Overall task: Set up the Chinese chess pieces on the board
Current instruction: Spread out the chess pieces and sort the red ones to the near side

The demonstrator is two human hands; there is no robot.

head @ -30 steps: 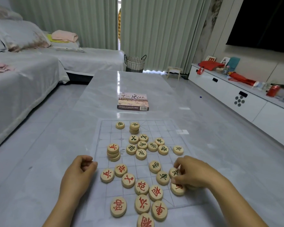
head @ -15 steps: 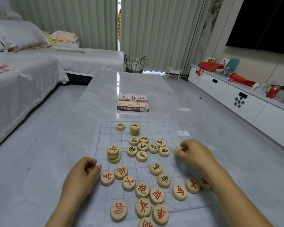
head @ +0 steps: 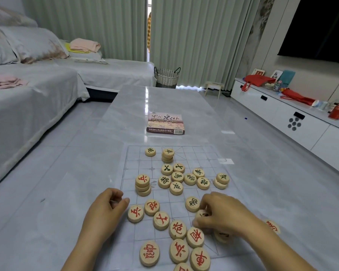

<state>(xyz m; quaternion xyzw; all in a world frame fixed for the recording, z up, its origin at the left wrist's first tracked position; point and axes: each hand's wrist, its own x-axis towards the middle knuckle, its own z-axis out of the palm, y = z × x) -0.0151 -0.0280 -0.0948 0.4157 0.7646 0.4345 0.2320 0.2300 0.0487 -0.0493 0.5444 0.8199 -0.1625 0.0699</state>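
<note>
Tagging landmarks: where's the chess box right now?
Head view: the chess box lies on the table, centre frame, beyond the far edge of the board; its nearest neighbour is the green-lettered stack on the far row.

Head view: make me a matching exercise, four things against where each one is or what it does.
1 game box
2 wicker basket
3 red-lettered stack
4 right hand

A on the floor by the curtains
B pinches a piece
C on the table beyond the board
D at the board's left side

Pairs: 1-C, 2-A, 3-D, 4-B
</note>
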